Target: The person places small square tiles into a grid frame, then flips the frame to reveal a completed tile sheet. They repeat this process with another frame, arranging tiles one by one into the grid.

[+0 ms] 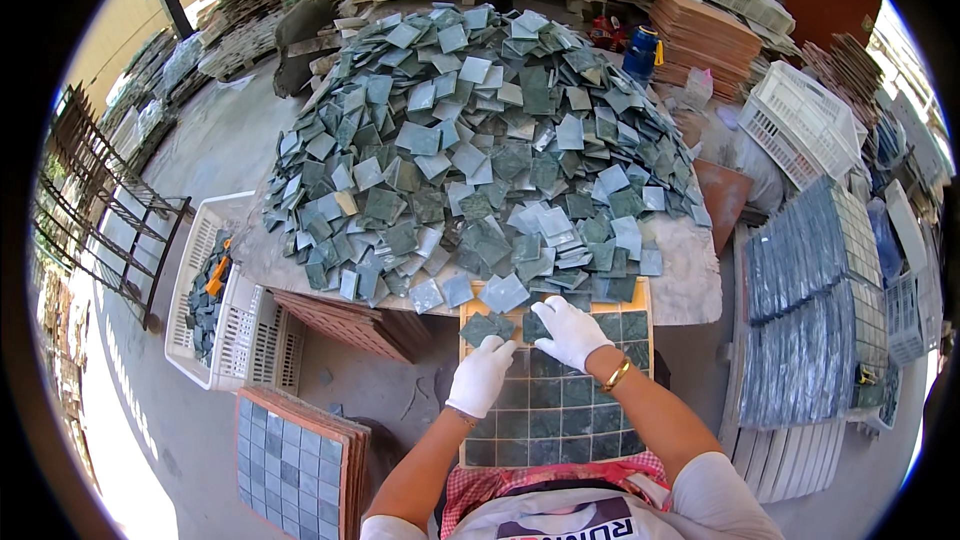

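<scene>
Both my hands wear white gloves over a wooden-rimmed tray [655, 335] holding rows of square dark green stone tiles [545, 424]. My left hand [482, 377] is closed on a green stone tile [486, 327], which sits askew at the tray's far left corner. My right hand [572, 335] has its thumb and fingers at the edges of another green stone tile [532, 330] in the far row; part of it is hidden by the glove. Just beyond the hands, a large heap of loose grey-green tiles [470, 155] covers the table [685, 290].
White crates stand left [262, 335] and far right [800, 120]; an orange-handled tool [216, 278] lies in the left one. Stacked tiled panels [290, 465] sit at the lower left. More tile stacks [805, 330] line the right. A dark metal rack [125, 230] stands left.
</scene>
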`<action>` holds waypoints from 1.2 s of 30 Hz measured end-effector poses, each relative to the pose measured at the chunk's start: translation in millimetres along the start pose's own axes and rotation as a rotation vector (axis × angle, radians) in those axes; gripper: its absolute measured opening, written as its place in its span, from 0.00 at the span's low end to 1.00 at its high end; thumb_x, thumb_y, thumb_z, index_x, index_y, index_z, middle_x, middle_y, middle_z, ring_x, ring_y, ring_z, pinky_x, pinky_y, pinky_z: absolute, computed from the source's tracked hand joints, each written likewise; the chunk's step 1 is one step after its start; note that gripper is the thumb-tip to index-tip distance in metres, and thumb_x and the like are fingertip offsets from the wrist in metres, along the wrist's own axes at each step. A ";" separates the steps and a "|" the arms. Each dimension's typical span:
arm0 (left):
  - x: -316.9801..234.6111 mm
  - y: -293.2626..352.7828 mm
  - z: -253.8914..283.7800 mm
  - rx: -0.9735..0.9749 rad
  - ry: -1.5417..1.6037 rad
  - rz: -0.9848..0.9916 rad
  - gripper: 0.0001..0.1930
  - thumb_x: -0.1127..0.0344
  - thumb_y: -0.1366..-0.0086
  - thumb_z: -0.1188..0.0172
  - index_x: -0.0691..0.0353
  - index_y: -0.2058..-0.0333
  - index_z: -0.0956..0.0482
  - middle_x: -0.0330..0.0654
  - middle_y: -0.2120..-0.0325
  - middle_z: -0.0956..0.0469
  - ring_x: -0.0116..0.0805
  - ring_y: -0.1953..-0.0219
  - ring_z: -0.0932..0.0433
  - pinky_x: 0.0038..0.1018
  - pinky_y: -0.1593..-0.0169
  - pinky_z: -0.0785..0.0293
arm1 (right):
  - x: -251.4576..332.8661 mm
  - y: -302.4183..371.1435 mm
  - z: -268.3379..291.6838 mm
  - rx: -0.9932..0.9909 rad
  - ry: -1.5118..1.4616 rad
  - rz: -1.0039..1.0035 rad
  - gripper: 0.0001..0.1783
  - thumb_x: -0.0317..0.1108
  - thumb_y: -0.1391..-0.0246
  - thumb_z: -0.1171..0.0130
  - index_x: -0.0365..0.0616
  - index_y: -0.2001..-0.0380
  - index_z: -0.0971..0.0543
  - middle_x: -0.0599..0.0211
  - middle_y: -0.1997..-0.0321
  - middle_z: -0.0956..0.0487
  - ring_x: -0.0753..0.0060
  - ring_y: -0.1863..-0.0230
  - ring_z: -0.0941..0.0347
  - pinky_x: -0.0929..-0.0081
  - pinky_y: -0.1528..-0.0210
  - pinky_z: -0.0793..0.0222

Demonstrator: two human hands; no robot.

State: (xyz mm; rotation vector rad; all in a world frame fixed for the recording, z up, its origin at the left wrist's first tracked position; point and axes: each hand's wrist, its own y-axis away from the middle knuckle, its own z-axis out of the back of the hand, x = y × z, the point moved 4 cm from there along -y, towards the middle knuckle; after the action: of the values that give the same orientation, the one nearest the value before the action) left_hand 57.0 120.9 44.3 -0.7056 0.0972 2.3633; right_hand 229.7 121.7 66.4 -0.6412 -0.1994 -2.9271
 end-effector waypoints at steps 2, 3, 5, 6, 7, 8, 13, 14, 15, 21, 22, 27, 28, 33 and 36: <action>-8.9 9.3 2.5 -0.044 0.021 0.067 0.14 0.67 0.41 0.42 0.57 0.55 0.26 0.45 0.61 0.29 0.48 0.65 0.23 0.38 0.64 0.26 | -3.0 4.2 1.8 0.010 0.012 -0.029 0.29 0.39 0.54 0.34 0.42 0.49 0.30 0.53 0.52 0.29 0.51 0.53 0.26 0.59 0.52 0.28; -13.0 12.9 4.0 -0.065 0.034 0.100 0.16 0.67 0.42 0.41 0.59 0.54 0.27 0.46 0.59 0.29 0.49 0.64 0.24 0.39 0.63 0.26 | -7.1 7.4 2.0 0.016 0.018 -0.046 0.29 0.39 0.54 0.34 0.41 0.49 0.30 0.52 0.53 0.29 0.51 0.53 0.27 0.60 0.51 0.28; -15.3 16.1 0.6 -0.073 -0.001 0.104 0.20 0.66 0.43 0.39 0.60 0.52 0.28 0.46 0.58 0.31 0.50 0.63 0.24 0.39 0.61 0.26 | -19.8 10.3 1.2 0.008 -0.019 -0.013 0.30 0.40 0.54 0.34 0.41 0.49 0.30 0.52 0.51 0.30 0.50 0.51 0.28 0.61 0.49 0.29; -16.9 17.4 -0.8 -0.076 -0.018 0.105 0.21 0.65 0.43 0.38 0.60 0.50 0.29 0.46 0.57 0.31 0.50 0.62 0.24 0.39 0.60 0.27 | -24.6 11.7 0.4 0.005 -0.037 0.001 0.30 0.41 0.54 0.34 0.41 0.48 0.29 0.52 0.50 0.30 0.50 0.50 0.28 0.62 0.48 0.30; -19.3 17.6 -2.1 -0.050 -0.030 0.110 0.22 0.65 0.44 0.38 0.61 0.50 0.29 0.46 0.57 0.32 0.50 0.61 0.24 0.39 0.60 0.27 | -27.3 13.6 -1.8 0.000 -0.061 0.012 0.28 0.41 0.53 0.35 0.40 0.50 0.28 0.53 0.50 0.30 0.51 0.50 0.29 0.63 0.47 0.31; -22.4 14.2 0.0 -0.029 -0.044 0.112 0.22 0.65 0.44 0.38 0.62 0.50 0.29 0.46 0.57 0.32 0.49 0.60 0.25 0.39 0.59 0.27 | -26.4 13.9 -2.9 -0.016 -0.059 0.024 0.27 0.39 0.53 0.35 0.41 0.50 0.28 0.53 0.51 0.30 0.50 0.51 0.29 0.62 0.48 0.30; -21.7 7.7 -4.3 0.019 -0.066 0.099 0.24 0.65 0.45 0.36 0.63 0.50 0.29 0.47 0.58 0.32 0.48 0.59 0.25 0.39 0.59 0.27 | -17.7 8.0 -23.1 -0.030 0.030 0.006 0.23 0.36 0.53 0.36 0.42 0.53 0.26 0.54 0.54 0.28 0.51 0.52 0.28 0.62 0.50 0.29; -21.5 11.4 -2.2 -0.015 -0.061 0.096 0.25 0.66 0.46 0.36 0.63 0.49 0.29 0.47 0.57 0.32 0.48 0.59 0.25 0.39 0.59 0.27 | -15.0 8.0 -23.2 -0.022 0.017 0.030 0.22 0.36 0.52 0.37 0.42 0.53 0.25 0.55 0.54 0.27 0.51 0.52 0.28 0.62 0.50 0.29; -21.1 15.5 -0.5 -0.049 -0.056 0.093 0.25 0.66 0.46 0.36 0.63 0.49 0.30 0.47 0.57 0.32 0.48 0.59 0.26 0.39 0.59 0.27 | -12.5 8.6 -22.9 -0.015 0.004 0.054 0.21 0.35 0.52 0.37 0.42 0.53 0.25 0.55 0.54 0.27 0.51 0.52 0.27 0.62 0.50 0.29; -4.9 24.9 -7.0 -0.033 0.064 0.057 0.27 0.68 0.48 0.35 0.64 0.48 0.29 0.47 0.54 0.31 0.47 0.58 0.25 0.36 0.56 0.26 | -11.9 22.0 -6.0 -0.130 -0.306 -0.053 0.18 0.34 0.49 0.40 0.43 0.54 0.24 0.54 0.55 0.25 0.52 0.55 0.26 0.62 0.53 0.29; -4.1 23.0 -8.4 -0.039 0.105 0.013 0.27 0.68 0.48 0.35 0.64 0.48 0.29 0.47 0.55 0.31 0.47 0.57 0.25 0.36 0.55 0.26 | -13.9 24.3 -6.1 -0.135 -0.333 -0.094 0.18 0.35 0.49 0.41 0.44 0.54 0.24 0.54 0.56 0.24 0.52 0.56 0.26 0.61 0.53 0.29; -6.3 21.7 -2.1 -0.063 0.155 -0.087 0.27 0.68 0.48 0.35 0.64 0.48 0.29 0.49 0.54 0.29 0.50 0.55 0.26 0.36 0.52 0.27 | 13.7 1.6 -22.6 -0.196 -0.208 0.129 0.17 0.40 0.46 0.42 0.44 0.56 0.24 0.55 0.57 0.23 0.50 0.57 0.25 0.58 0.55 0.28; -8.6 23.4 -0.3 -0.062 0.128 -0.073 0.27 0.68 0.48 0.35 0.64 0.47 0.29 0.50 0.53 0.29 0.51 0.54 0.26 0.37 0.51 0.28 | 18.5 -4.8 -29.1 -0.152 -0.173 0.023 0.18 0.41 0.46 0.42 0.44 0.56 0.25 0.54 0.57 0.23 0.50 0.57 0.24 0.58 0.55 0.27; -7.1 38.2 -11.8 -0.149 0.083 -0.002 0.26 0.71 0.47 0.38 0.64 0.47 0.29 0.50 0.48 0.30 0.52 0.53 0.27 0.40 0.49 0.30 | 39.6 -27.6 -35.3 -0.105 -0.213 -0.248 0.21 0.41 0.52 0.37 0.44 0.56 0.24 0.53 0.58 0.22 0.50 0.58 0.23 0.58 0.57 0.27; -1.7 38.7 -17.3 -0.185 0.098 -0.022 0.24 0.72 0.47 0.38 0.63 0.49 0.28 0.50 0.47 0.30 0.52 0.53 0.27 0.39 0.49 0.30 | 22.5 -28.8 -31.6 -0.079 -0.569 -0.252 0.17 0.38 0.54 0.36 0.41 0.61 0.20 0.55 0.64 0.20 0.56 0.62 0.22 0.65 0.58 0.27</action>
State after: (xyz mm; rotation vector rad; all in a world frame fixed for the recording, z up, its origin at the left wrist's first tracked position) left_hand 42.2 85.5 26.2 -0.9068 -0.0874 2.3362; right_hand 192.0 142.6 44.6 -1.5557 -0.2351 -2.9066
